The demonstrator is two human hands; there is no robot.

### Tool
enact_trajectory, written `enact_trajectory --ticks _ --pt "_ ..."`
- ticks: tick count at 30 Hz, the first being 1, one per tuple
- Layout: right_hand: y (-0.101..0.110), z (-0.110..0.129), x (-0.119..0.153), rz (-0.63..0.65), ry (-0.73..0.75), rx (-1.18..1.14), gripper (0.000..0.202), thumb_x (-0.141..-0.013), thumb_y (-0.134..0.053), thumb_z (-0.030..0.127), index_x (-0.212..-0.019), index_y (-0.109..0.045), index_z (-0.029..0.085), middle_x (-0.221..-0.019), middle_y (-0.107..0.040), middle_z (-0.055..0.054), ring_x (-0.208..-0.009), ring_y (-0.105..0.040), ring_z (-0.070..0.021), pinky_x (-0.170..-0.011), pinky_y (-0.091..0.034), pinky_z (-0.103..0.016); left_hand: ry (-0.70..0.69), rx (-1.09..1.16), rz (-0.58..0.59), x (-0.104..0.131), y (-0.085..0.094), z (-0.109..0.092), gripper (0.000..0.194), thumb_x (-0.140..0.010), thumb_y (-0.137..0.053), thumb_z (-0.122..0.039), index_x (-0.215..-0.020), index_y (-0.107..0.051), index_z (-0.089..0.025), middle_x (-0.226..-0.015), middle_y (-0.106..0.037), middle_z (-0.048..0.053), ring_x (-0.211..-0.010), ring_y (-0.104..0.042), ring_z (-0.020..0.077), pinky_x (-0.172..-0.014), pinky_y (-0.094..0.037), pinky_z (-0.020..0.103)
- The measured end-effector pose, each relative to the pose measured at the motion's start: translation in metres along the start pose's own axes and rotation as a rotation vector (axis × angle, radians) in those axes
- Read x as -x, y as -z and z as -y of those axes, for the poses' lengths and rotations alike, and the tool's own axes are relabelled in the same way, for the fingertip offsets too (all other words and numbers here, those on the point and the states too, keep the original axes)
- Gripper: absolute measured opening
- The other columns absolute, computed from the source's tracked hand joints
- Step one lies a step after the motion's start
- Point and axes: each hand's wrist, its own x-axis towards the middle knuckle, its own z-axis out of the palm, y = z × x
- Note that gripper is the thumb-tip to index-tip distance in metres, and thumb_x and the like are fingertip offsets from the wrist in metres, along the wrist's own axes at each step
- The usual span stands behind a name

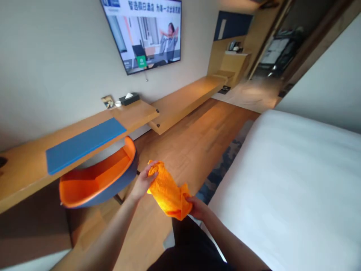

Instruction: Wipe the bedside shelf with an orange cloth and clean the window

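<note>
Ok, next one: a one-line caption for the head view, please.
Both hands, left hand and right hand, hold a crumpled orange cloth between a white bed and an orange-seated chair.

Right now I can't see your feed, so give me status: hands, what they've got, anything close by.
Left hand and right hand both gripping orange cloth, mid-air. Orange chair at left, bed at right.

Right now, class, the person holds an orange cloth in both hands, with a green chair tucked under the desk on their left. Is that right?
Not quite. The head view shows the chair is orange, not green. The rest stands: left hand and right hand both hold the orange cloth, and the chair sits under the desk on the left.
</note>
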Motion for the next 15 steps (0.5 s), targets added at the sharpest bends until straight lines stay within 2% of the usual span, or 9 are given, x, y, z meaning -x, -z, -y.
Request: enact_trajectory --ticks 3,4,6,8,9,10,12,14,15 --pt "0.001 0.090 -0.077 -0.010 0.258 -0.071 0.041 -0.054 -0.080 0.020 -0.094 -0.071 0.019 -0.092 -0.073 -0.004 -0.084 -0.068 -0.0192 -0.089 -0.051 -0.035 -0.219 -0.184 0.012 -0.131 0.016 -0.051 0.057 -0.083 -0.065 -0.046 -0.130 -0.055 -0.015 -0.138 -0.052 0.010 -0.131 -0.045 0.0232 -0.115 -0.029 0.030" --pt "0.000 0.125 -0.095 -0.005 0.357 -0.117 0.044 -0.053 -0.083 0.023 -0.096 -0.071 0.020 -0.096 -0.074 -0.004 -0.089 -0.068 -0.0198 -0.094 -0.049 -0.035 -0.259 -0.204 -0.016 -0.171 0.022 -0.068 0.057 -0.083 -0.065 -0.047 -0.130 -0.055 -0.015 -0.138 -0.052 0.010 -0.131 -0.044 0.0231 -0.114 -0.029 0.030" --pt "-0.005 0.197 -0.125 0.063 0.462 -0.205 0.060 -0.054 -0.084 0.047 -0.107 -0.068 0.023 -0.115 -0.071 -0.006 -0.107 -0.065 -0.0227 -0.105 -0.043 -0.038 -0.283 -0.201 -0.064 -0.250 0.032 -0.097 0.062 -0.082 -0.066 -0.051 -0.130 -0.054 -0.014 -0.136 -0.053 0.011 -0.127 -0.047 0.0235 -0.110 -0.035 0.029" --pt "-0.013 0.270 -0.154 0.201 0.412 -0.228 0.083 -0.058 -0.069 0.078 -0.120 -0.063 0.024 -0.132 -0.062 -0.009 -0.125 -0.056 -0.0263 -0.111 -0.038 -0.044 -0.247 -0.186 -0.061 -0.329 0.038 -0.118 0.068 -0.080 -0.066 -0.055 -0.133 -0.052 -0.015 -0.133 -0.055 0.011 -0.120 -0.052 0.0236 -0.101 -0.042 0.029" --pt "-0.016 0.305 -0.172 0.270 0.337 -0.200 0.090 -0.060 -0.058 0.087 -0.124 -0.061 0.022 -0.136 -0.059 -0.011 -0.129 -0.053 -0.0278 -0.111 -0.038 -0.047 -0.233 -0.203 -0.051 -0.369 0.040 -0.125 0.071 -0.079 -0.066 -0.057 -0.135 -0.051 -0.015 -0.131 -0.055 0.011 -0.117 -0.053 0.0237 -0.099 -0.043 0.029" --pt "-0.020 0.340 -0.193 0.320 0.254 -0.150 0.092 -0.063 -0.053 0.088 -0.124 -0.060 0.020 -0.136 -0.059 -0.013 -0.129 -0.053 -0.0284 -0.110 -0.038 -0.048 -0.226 -0.248 -0.037 -0.410 0.040 -0.131 0.074 -0.079 -0.064 -0.059 -0.137 -0.050 -0.016 -0.131 -0.055 0.011 -0.115 -0.054 0.0241 -0.098 -0.044 0.030" --pt "-0.022 0.411 -0.241 0.328 0.185 -0.036 0.077 -0.069 -0.064 0.076 -0.119 -0.063 0.017 -0.127 -0.065 -0.014 -0.121 -0.059 -0.0266 -0.109 -0.041 -0.044 -0.223 -0.420 -0.006 -0.496 0.037 -0.138 0.075 -0.078 -0.059 -0.061 -0.138 -0.050 -0.017 -0.129 -0.057 0.011 -0.114 -0.055 0.0263 -0.101 -0.041 0.036" --pt "-0.014 0.486 -0.287 0.234 0.282 0.038 0.058 -0.068 -0.079 0.050 -0.112 -0.067 0.016 -0.115 -0.070 -0.011 -0.110 -0.065 -0.0224 -0.107 -0.042 -0.038 -0.196 -0.600 0.012 -0.587 0.028 -0.144 0.073 -0.074 -0.059 -0.060 -0.133 -0.056 -0.016 -0.116 -0.063 0.011 -0.106 -0.058 0.0282 -0.098 -0.042 0.040" --pt "-0.006 0.525 -0.305 0.169 0.378 0.042 0.053 -0.065 -0.083 0.039 -0.110 -0.067 0.016 -0.112 -0.071 -0.009 -0.106 -0.066 -0.0204 -0.105 -0.044 -0.035 -0.150 -0.601 0.020 -0.632 0.021 -0.148 0.074 -0.069 -0.063 -0.058 -0.129 -0.059 -0.014 -0.106 -0.066 0.011 -0.098 -0.060 0.0281 -0.092 -0.044 0.040"
